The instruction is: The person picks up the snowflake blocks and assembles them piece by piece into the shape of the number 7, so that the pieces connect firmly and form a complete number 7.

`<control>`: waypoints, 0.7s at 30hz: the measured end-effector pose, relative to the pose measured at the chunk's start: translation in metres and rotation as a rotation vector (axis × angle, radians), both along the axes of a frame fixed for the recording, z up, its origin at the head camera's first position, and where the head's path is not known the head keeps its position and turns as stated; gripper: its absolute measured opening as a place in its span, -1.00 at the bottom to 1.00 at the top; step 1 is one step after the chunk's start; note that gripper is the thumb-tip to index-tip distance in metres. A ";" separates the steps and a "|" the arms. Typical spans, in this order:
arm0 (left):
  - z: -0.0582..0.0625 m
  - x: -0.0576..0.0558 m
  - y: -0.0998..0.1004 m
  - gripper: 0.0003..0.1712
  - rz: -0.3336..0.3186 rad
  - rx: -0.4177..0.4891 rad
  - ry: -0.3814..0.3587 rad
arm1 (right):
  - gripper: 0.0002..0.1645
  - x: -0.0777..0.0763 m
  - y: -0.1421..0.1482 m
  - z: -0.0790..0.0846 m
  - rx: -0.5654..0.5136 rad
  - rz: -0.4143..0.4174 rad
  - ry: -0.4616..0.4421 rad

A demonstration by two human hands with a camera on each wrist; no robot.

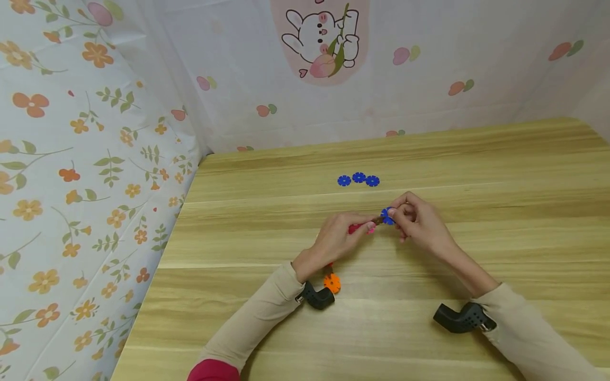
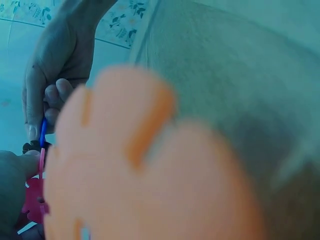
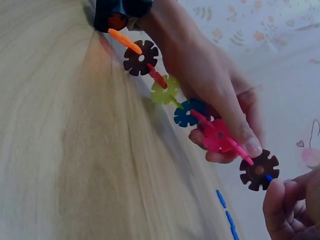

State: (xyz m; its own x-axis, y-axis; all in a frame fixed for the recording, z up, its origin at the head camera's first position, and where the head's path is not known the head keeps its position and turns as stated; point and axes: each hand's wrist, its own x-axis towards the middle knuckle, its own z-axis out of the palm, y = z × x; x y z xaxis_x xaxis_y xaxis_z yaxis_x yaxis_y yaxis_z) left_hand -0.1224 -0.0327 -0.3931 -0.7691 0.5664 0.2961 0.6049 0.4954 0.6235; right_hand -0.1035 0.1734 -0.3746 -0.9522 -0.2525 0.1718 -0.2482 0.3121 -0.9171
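Note:
In the head view my left hand (image 1: pixel 335 233) pinches one end of a chain of notched plastic discs between thumb and fingers. My right hand (image 1: pixel 426 225) pinches a blue notched disc (image 1: pixel 385 216) at that end. The right wrist view shows the blue disc's edge (image 3: pixel 269 178) meeting a brown disc (image 3: pixel 259 172); how deep it sits in the slot is hidden. Behind it run pink (image 3: pixel 218 135), dark blue (image 3: pixel 183 116), yellow (image 3: pixel 160 95), red and brown discs. An orange disc (image 1: pixel 332 283) ends the chain beneath my left wrist, looming blurred in the left wrist view.
Three loose blue discs (image 1: pixel 359 177) lie in a row on the wooden table (image 1: pixel 262 185), beyond the hands. Black wrist mounts (image 1: pixel 459 317) stick out from both sleeves. Printed cloth (image 1: pixel 229 69) hangs behind the table and on its left.

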 end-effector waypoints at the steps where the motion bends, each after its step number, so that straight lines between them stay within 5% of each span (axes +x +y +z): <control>1: 0.000 0.000 0.000 -0.69 0.005 0.002 0.002 | -0.83 0.000 -0.002 -0.001 -0.012 -0.004 0.000; 7: 0.002 0.000 -0.004 -0.65 0.019 -0.027 -0.031 | -0.77 0.001 -0.006 -0.004 -0.039 -0.023 -0.038; 15: 0.015 -0.006 -0.009 -0.38 -0.010 -0.035 -0.186 | -0.69 -0.003 0.001 -0.003 -0.029 -0.091 -0.086; 21: 0.016 -0.010 -0.012 -0.35 -0.021 -0.068 -0.194 | -0.72 -0.004 0.000 -0.005 -0.013 -0.085 -0.107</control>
